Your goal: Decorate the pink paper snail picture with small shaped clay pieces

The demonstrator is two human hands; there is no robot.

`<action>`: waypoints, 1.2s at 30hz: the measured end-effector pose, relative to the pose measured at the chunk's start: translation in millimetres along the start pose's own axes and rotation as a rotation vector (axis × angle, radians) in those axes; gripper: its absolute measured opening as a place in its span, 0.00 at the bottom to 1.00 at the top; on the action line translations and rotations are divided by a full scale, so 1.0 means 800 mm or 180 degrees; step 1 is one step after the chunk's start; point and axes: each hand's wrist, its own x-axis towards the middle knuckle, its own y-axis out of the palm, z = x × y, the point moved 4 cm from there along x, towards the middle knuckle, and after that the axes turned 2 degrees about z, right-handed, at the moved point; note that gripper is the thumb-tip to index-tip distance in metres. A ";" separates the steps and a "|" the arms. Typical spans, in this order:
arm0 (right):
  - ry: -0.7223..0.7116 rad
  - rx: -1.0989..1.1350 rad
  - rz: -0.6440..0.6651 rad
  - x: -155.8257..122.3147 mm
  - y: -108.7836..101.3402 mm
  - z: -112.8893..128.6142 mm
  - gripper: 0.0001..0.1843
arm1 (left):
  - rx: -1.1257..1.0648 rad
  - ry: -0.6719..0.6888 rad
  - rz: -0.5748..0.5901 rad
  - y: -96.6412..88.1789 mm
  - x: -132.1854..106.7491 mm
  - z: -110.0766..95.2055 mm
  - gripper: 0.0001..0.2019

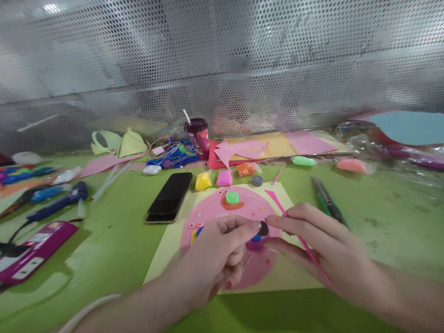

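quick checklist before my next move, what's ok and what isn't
1. Pink stick in the right hand: ok, it runs along the fingers.
2. Dark piece gripped by the left hand: cannot tell; it shows at the thumb tip, but the grip is hidden.
3. Yellow paper under the pink circle: ok.
4. Phone off the pink circle: ok.
5. Cutter well away from the right hand: not ok, it lies just beyond it.
6. Glue gun cool: cannot tell.
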 end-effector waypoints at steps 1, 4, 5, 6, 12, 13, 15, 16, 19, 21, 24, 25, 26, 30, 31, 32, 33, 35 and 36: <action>0.0027 0.0030 0.0012 0.000 0.001 0.000 0.08 | 0.0020 0.0002 0.0029 0.000 0.000 0.001 0.09; 0.0122 0.0186 0.0036 0.001 0.001 -0.001 0.09 | 0.0040 0.0026 0.0253 -0.002 0.002 0.007 0.09; 0.0129 0.0219 0.0029 0.001 0.001 -0.001 0.09 | 0.0041 0.0036 0.0328 -0.003 0.003 0.009 0.09; 0.0112 0.0218 0.0018 0.001 0.001 -0.001 0.09 | 0.0040 0.0060 0.0389 -0.003 0.004 0.010 0.10; 0.0099 0.0310 0.0139 0.002 0.005 -0.005 0.10 | 0.0038 0.0140 0.0476 0.000 0.005 0.003 0.09; 0.0081 0.0295 0.0122 0.002 0.005 -0.004 0.10 | 0.0036 0.0134 0.0447 0.001 0.004 0.001 0.08; 0.0031 0.0193 0.0054 0.003 0.003 -0.002 0.10 | 0.0005 0.0160 0.0387 0.003 0.004 -0.002 0.08; 0.0014 0.0155 0.0018 0.003 0.002 -0.001 0.09 | -0.0027 0.0164 0.0364 0.003 0.004 -0.002 0.08; 0.0027 0.0185 0.0026 0.004 0.001 0.002 0.08 | -0.0136 0.0144 0.0318 0.001 0.004 0.000 0.09; 0.0022 0.0247 0.0027 0.003 0.000 0.002 0.07 | -0.0137 0.0098 0.0322 -0.001 0.005 0.004 0.09; 0.0035 0.0302 0.0053 0.000 0.000 -0.002 0.08 | -0.0076 0.0072 0.0397 -0.001 0.004 0.006 0.09; 0.0043 0.0326 0.0081 -0.001 0.001 -0.003 0.09 | -0.0062 0.0079 0.0415 -0.001 0.003 0.005 0.08; 0.0035 0.0337 0.0115 -0.002 0.002 -0.004 0.10 | -0.0050 0.0085 0.0416 0.000 0.002 0.004 0.06; -0.0041 0.0242 0.0124 -0.002 0.001 -0.003 0.09 | 0.0063 0.0099 0.0330 0.004 -0.001 -0.001 0.04; -0.0027 0.0228 0.0113 -0.001 0.001 -0.003 0.09 | 0.0095 0.0103 0.0314 0.004 -0.001 -0.002 0.04; -0.0006 0.0225 0.0100 0.000 0.000 -0.002 0.09 | 0.0116 0.0107 0.0299 0.004 -0.001 -0.002 0.04; 0.0009 0.0227 0.0090 0.000 0.000 -0.001 0.10 | 0.0127 0.0102 0.0291 0.004 -0.001 -0.002 0.04; 0.0016 0.0237 0.0091 0.001 0.000 -0.001 0.09 | 0.0135 0.0079 0.0315 0.003 0.000 0.000 0.05; 0.0008 0.0255 0.0088 0.002 0.000 0.000 0.09 | 0.0135 0.0071 0.0343 0.002 0.001 0.001 0.05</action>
